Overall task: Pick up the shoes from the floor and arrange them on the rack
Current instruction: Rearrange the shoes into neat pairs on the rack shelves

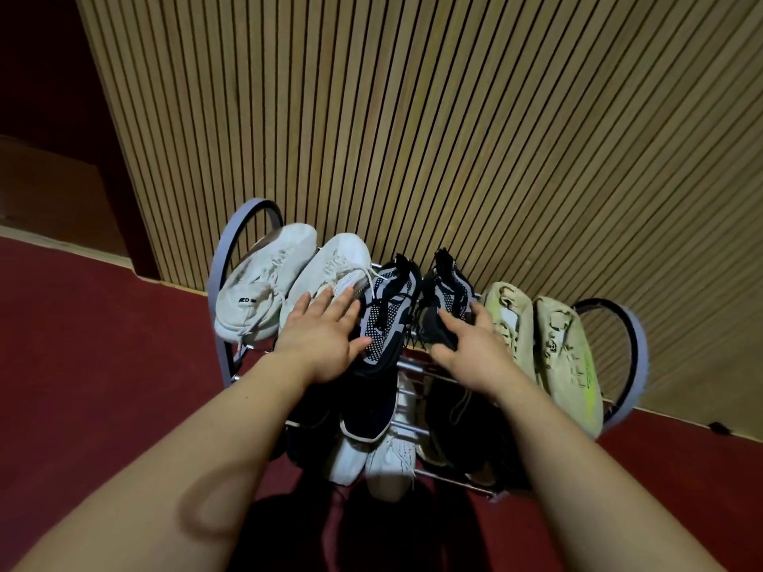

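Observation:
A metal shoe rack (225,258) with grey arched ends stands against the slatted wall. Its top tier holds two white sneakers (264,278), two black-and-white mesh shoes (388,307) and two pale yellow-green sneakers (565,353). My left hand (322,340) lies flat with fingers spread, touching the left mesh shoe and the white sneaker beside it. My right hand (462,344) curls around the heel end of the right mesh shoe (448,299). Lower tiers hold dark shoes (367,410) and white shoes (392,452), partly hidden by my arms.
Dark red floor (124,365) surrounds the rack. The wooden slatted wall (413,138) rises directly behind it. A dark doorway with a step lies at the far left (41,179). A small black object (718,427) sits on the floor at the right wall base.

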Motion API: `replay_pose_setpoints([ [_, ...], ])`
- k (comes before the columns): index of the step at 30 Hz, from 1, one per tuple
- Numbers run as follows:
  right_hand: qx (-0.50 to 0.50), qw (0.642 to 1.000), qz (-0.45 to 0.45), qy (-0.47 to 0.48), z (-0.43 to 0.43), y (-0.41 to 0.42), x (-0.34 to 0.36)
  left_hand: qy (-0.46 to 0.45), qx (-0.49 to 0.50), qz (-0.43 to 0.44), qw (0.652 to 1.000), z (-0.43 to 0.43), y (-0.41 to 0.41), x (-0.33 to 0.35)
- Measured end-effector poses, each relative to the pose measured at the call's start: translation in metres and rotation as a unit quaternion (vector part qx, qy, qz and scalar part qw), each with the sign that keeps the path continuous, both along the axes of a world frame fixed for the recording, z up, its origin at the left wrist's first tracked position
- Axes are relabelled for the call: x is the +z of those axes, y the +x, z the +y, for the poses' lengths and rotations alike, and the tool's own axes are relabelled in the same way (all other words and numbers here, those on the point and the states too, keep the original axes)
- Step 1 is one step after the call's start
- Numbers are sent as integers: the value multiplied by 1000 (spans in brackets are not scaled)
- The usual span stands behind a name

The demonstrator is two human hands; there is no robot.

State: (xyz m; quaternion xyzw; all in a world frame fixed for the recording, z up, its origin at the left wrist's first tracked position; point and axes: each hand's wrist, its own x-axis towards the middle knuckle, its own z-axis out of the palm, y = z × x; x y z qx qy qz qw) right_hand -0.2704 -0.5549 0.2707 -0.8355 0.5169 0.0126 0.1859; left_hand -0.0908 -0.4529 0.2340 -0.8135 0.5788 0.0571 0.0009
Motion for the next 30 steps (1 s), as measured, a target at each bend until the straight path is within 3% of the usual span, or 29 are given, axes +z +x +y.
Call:
replay_pose_setpoints([
  [4, 26, 992, 120, 14, -1, -20, 0, 0, 15, -7, 1000, -3, -5, 0],
  [11, -94, 991, 93, -2, -11, 19, -23, -21, 49, 3, 999, -8, -9, 0],
  [16, -108, 994, 15, -1, -30, 9, -9, -28, 65, -4, 997, -10, -10, -2],
  [20, -63, 998, -28, -3, -36, -16, 2, -33, 71, -16, 997, -10, -12, -4],
  [26, -23, 994, 108, 5, -36, -26, -5, -47, 74, -8, 996, -9, -10, -6],
  [30, -36, 994, 104, -28, -42, 3, -12, -49, 84, 1, 995, -8, -11, -9],
])
